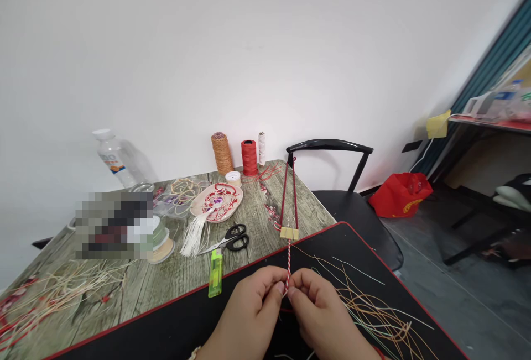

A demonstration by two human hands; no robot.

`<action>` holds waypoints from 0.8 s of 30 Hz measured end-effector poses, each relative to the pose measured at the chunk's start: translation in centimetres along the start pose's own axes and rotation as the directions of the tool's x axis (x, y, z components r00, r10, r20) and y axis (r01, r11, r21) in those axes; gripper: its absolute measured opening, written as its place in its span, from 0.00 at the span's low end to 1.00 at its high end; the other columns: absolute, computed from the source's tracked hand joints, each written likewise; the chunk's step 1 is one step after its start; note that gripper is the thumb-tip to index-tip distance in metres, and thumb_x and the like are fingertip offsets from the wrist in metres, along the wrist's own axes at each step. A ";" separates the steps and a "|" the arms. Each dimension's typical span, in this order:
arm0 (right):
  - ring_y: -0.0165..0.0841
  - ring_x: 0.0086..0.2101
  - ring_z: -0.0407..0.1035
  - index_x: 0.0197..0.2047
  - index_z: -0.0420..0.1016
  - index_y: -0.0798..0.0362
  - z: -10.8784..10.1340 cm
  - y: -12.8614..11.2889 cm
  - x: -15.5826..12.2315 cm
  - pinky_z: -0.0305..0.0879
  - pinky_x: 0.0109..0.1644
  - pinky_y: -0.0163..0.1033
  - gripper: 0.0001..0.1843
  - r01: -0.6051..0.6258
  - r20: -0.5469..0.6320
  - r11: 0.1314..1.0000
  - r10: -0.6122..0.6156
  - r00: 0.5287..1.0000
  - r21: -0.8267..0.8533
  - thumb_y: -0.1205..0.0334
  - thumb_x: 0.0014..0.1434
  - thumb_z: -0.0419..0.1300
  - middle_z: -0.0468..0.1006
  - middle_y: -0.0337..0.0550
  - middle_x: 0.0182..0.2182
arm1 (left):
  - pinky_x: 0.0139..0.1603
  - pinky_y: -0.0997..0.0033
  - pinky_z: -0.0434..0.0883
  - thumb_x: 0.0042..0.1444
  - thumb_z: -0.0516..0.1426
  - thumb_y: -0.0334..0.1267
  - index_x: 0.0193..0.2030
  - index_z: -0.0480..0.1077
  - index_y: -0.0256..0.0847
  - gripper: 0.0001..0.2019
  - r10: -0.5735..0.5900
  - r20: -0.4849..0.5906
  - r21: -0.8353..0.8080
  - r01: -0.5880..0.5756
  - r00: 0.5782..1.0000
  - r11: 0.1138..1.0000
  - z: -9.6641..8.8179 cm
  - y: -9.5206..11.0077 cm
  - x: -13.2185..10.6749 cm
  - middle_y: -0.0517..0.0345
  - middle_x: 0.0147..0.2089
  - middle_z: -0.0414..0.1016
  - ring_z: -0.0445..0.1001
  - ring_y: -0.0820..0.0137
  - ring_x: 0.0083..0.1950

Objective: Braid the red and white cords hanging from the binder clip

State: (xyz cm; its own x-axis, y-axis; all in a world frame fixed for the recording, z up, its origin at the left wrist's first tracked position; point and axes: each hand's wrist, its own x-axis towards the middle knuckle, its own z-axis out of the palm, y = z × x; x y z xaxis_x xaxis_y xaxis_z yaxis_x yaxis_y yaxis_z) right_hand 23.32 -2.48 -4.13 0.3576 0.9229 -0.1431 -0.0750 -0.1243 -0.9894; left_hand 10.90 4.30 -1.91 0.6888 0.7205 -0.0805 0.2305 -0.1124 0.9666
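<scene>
My left hand (249,310) and my right hand (319,316) meet above a black, red-edged mat (373,252), their fingertips pinching a red-and-white twisted cord (288,269) from both sides. The cord's upper end sits in a gold binder clip (289,233) at the mat's far edge. Two dark red cords (289,194) stretch from that clip to the far table corner. To the right of my right hand, loose tan, green and white strands (373,310) fan across the mat. A green lighter (215,273) lies just beyond my left hand.
On the wood-print table (136,277) are black-handled scissors (227,240), a knotwork-filled plate (216,202) with a white tassel (194,236), several thread spools (249,158) and a plastic bottle (112,158). A black chair (332,183) stands right of the table, a red bag (400,194) beyond it.
</scene>
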 end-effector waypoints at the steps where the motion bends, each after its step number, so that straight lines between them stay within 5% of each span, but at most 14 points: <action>1: 0.26 0.21 0.53 0.25 0.66 0.52 0.0 0.1 0.0 0.51 0.23 0.31 0.09 -0.013 -0.004 1.000 0.013 1.000 0.019 0.60 0.55 0.58 0.61 0.33 0.20 | 0.47 0.67 0.68 0.62 0.52 0.38 0.48 0.75 0.44 0.13 0.007 0.011 0.026 -0.007 1.000 1.000 0.0 0.2 0.0 0.53 0.45 0.79 0.75 0.64 0.43; 9: 0.26 0.24 0.53 0.27 0.65 0.53 -0.2 2.0 0.4 0.50 0.25 0.32 0.13 0.011 0.009 0.996 -0.012 1.000 0.087 0.54 0.58 0.59 0.62 0.34 0.23 | 0.40 0.70 0.65 0.63 0.49 0.38 0.47 0.71 0.44 0.11 0.032 0.022 0.251 -0.037 0.999 0.967 -0.7 1.3 -0.4 0.57 0.38 0.78 0.74 0.64 0.38; 14: 0.25 0.22 0.53 0.27 0.65 0.53 -0.3 1.5 0.5 0.48 0.24 0.32 0.17 -0.008 0.019 0.990 0.006 1.000 0.142 0.49 0.55 0.62 0.63 0.34 0.22 | 0.32 0.71 0.60 0.64 0.45 0.36 0.39 0.65 0.46 0.09 0.071 0.084 0.550 -0.105 0.994 0.828 -1.7 2.8 -0.9 0.62 0.30 0.73 0.70 0.68 0.30; 19: 0.21 0.16 0.45 0.26 0.62 0.52 0.0 -0.5 0.2 0.40 0.19 0.31 0.22 -0.151 0.109 0.945 0.124 0.986 0.290 0.43 0.49 0.65 0.55 0.26 0.15 | 0.34 0.69 0.61 0.59 0.44 0.29 0.33 0.68 0.43 0.13 -0.029 0.100 0.753 -0.057 0.995 0.656 -1.9 3.8 -1.1 0.56 0.33 0.76 0.72 0.65 0.34; 24: 0.18 0.13 0.36 0.27 0.59 0.50 0.2 -1.8 -0.3 0.29 0.17 0.31 0.27 -0.316 0.206 0.869 0.253 0.945 0.381 0.39 0.42 0.68 0.49 0.21 0.11 | 0.33 0.70 0.60 0.55 0.53 0.36 0.39 0.73 0.47 0.08 -0.064 0.059 0.721 0.002 0.996 0.693 -1.8 3.3 -1.1 0.60 0.34 0.77 0.73 0.66 0.34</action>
State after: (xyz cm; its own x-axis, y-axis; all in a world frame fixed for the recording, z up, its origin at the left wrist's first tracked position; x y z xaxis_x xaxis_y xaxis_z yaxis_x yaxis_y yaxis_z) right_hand 23.19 -2.45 -2.36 0.1272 0.9159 -0.3806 -0.5330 -0.2605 -0.8050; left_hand 9.69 4.31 1.82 0.7122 0.6843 -0.1565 0.6564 -0.5701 0.4942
